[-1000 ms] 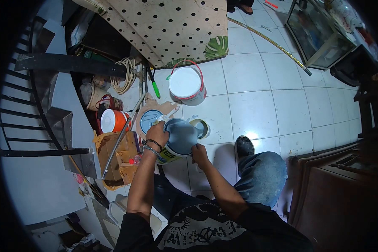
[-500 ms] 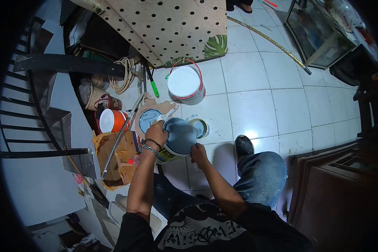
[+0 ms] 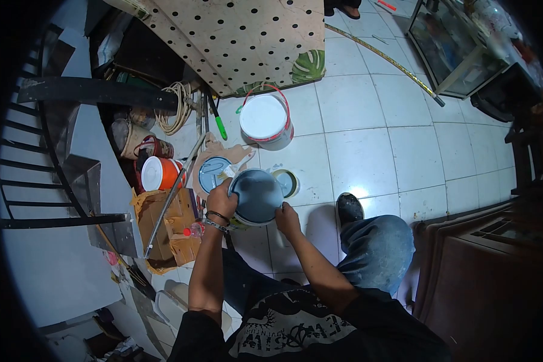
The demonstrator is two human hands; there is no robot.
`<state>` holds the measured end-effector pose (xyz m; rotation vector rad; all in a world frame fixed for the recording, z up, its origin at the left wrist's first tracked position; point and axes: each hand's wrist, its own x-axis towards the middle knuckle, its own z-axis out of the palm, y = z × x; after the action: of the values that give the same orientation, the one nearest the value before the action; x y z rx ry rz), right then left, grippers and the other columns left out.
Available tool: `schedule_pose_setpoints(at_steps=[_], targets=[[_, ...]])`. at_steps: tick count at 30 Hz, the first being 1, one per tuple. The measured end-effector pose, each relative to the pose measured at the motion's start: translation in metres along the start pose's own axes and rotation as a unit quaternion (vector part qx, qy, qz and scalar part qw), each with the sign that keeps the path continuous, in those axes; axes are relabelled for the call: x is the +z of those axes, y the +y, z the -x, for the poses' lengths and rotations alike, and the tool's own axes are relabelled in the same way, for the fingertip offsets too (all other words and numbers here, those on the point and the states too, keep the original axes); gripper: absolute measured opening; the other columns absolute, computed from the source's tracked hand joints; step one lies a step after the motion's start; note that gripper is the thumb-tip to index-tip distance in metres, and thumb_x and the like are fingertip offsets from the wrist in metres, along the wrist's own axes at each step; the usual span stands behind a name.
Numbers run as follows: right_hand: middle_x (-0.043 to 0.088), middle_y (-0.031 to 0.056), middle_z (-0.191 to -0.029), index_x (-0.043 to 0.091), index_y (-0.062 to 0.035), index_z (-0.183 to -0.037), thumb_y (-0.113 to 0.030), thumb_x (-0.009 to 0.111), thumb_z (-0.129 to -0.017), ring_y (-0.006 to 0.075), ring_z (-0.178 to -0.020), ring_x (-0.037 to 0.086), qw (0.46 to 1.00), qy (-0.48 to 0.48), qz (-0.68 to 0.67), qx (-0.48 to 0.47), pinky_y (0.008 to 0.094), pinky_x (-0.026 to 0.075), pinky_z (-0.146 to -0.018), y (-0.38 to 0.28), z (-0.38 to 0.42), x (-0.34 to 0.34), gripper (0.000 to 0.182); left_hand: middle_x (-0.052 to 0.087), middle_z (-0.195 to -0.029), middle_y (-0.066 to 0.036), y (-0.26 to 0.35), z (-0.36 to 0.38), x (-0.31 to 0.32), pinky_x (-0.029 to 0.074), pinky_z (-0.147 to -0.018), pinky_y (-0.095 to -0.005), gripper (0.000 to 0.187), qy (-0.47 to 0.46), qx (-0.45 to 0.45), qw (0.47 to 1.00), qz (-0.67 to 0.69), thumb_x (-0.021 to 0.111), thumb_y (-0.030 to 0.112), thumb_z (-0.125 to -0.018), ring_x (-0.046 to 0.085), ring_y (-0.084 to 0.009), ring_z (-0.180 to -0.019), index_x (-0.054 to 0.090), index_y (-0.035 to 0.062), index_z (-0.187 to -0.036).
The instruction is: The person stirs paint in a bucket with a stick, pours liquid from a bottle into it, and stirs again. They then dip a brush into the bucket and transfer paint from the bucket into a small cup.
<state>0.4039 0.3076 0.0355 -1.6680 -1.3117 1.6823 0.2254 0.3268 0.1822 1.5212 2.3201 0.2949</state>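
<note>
A paint can with grey-blue paint inside stands on the white floor tiles in front of me. My left hand grips its left rim and side. My right hand holds its lower right rim. The can now sits nearly upright, its round opening facing the camera. Just left of it lies its blue-stained lid on a scrap of cardboard. A small round lid lies on the tile at the can's right.
A white bucket with a red handle stands farther out. An orange tub, a cardboard box, a coiled rope and a green-handled tool crowd the left. A polka-dot board leans at top. My shoe rests right.
The can has been tipped back from leaning toward me to nearly upright. Both hands shifted a little lower along its rim while keeping hold.
</note>
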Motion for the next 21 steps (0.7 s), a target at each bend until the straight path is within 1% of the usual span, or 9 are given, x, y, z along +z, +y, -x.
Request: schedule_pose_setpoints(at_steps=[2,5,6,9,10,13,16,18,21], targets=[[0.063,0.0253,-0.079,0.06,0.0064,-0.098,-0.02,0.054,-0.083,0.0395,-0.07,0.063,0.984,0.058,0.143,-0.09,0.0476,0.051,-0.069,0.023,-0.013,0.01,0.031,0.067,-0.092,-0.024,0.009,0.004,-0.008,0.052,-0.077,-0.0478,0.045,-0.011,-0.007,1.0,-0.004,0.06,0.014,-0.073,0.066,-0.041,-0.086,0.064,0.0071,-0.117],[0.063,0.0286,-0.08,0.062,0.0073,-0.096,-0.022,0.057,-0.078,0.0457,-0.078,0.062,0.991,0.052,0.103,-0.069,0.0497,0.048,-0.077,-0.001,-0.01,-0.006,0.035,0.068,-0.092,-0.024,-0.014,0.006,0.008,0.052,-0.076,-0.0479,0.048,0.032,-0.014,0.998,0.056,0.059,0.015,-0.073,0.066,-0.0403,-0.086,0.062,0.0069,-0.12],[0.064,0.0296,-0.084,0.063,0.0065,-0.1,-0.019,0.056,-0.076,0.0425,-0.079,0.063,0.988,0.069,0.099,-0.097,0.0479,0.049,-0.074,0.0,-0.014,-0.006,0.036,0.068,-0.091,-0.024,-0.015,0.009,0.009,0.052,-0.075,-0.0477,0.048,0.035,-0.022,0.997,0.062,0.059,0.015,-0.073,0.066,-0.0397,-0.085,0.062,0.0067,-0.121],[0.063,0.0324,-0.091,0.063,0.0057,-0.104,-0.015,0.055,-0.073,0.0401,-0.083,0.064,0.991,0.055,0.072,-0.102,0.0471,0.048,-0.075,0.004,-0.029,-0.006,0.038,0.068,-0.088,-0.023,-0.019,0.018,0.011,0.053,-0.074,-0.0467,0.049,0.042,-0.039,0.996,0.075,0.059,0.015,-0.074,0.067,-0.0382,-0.082,0.061,0.0059,-0.122],[0.063,0.0321,-0.093,0.062,0.0068,-0.107,-0.013,0.056,-0.07,0.039,-0.088,0.064,0.992,0.037,0.074,-0.093,0.0444,0.049,-0.077,0.003,-0.033,-0.009,0.043,0.068,-0.087,-0.023,-0.02,0.019,0.012,0.053,-0.074,-0.0464,0.049,0.044,-0.038,0.995,0.079,0.059,0.014,-0.074,0.067,-0.0378,-0.08,0.061,0.0057,-0.122],[0.06,0.0318,-0.102,0.057,0.0063,-0.118,-0.021,0.057,-0.074,0.0458,-0.099,0.058,0.987,0.059,0.072,-0.129,0.0487,0.047,-0.089,0.001,-0.043,-0.008,0.052,0.068,-0.087,-0.021,-0.023,0.019,0.017,0.053,-0.073,-0.0456,0.049,0.053,-0.016,0.995,0.084,0.059,0.015,-0.074,0.067,-0.0366,-0.079,0.061,0.0063,-0.123],[0.06,0.0295,-0.107,0.052,0.0044,-0.127,-0.022,0.057,-0.073,0.0441,-0.102,0.058,0.994,0.017,0.084,-0.07,0.0466,0.046,-0.092,-0.023,-0.048,-0.016,0.06,0.068,-0.088,-0.021,-0.021,0.021,0.021,0.053,-0.074,-0.0461,0.046,0.045,0.005,0.996,0.082,0.059,0.015,-0.075,0.066,-0.0376,-0.081,0.062,0.0085,-0.12],[0.06,0.0293,-0.111,0.051,0.0042,-0.129,-0.021,0.057,-0.073,0.0432,-0.105,0.057,0.99,-0.011,0.12,-0.075,0.046,0.045,-0.093,-0.039,-0.053,-0.017,0.062,0.068,-0.09,-0.02,-0.017,0.021,0.02,0.053,-0.075,-0.0466,0.043,0.033,0.024,0.995,0.093,0.059,0.015,-0.075,0.066,-0.0384,-0.082,0.062,0.0103,-0.118],[0.059,0.0285,-0.117,0.049,0.0011,-0.133,-0.019,0.058,-0.073,0.0413,-0.112,0.056,0.982,-0.046,0.156,-0.098,0.0435,0.044,-0.095,-0.055,-0.056,-0.017,0.064,0.068,-0.09,-0.02,-0.009,0.026,0.014,0.052,-0.077,-0.0476,0.04,0.024,0.009,0.996,0.091,0.058,0.014,-0.075,0.065,-0.0392,-0.083,0.063,0.012,-0.115]])
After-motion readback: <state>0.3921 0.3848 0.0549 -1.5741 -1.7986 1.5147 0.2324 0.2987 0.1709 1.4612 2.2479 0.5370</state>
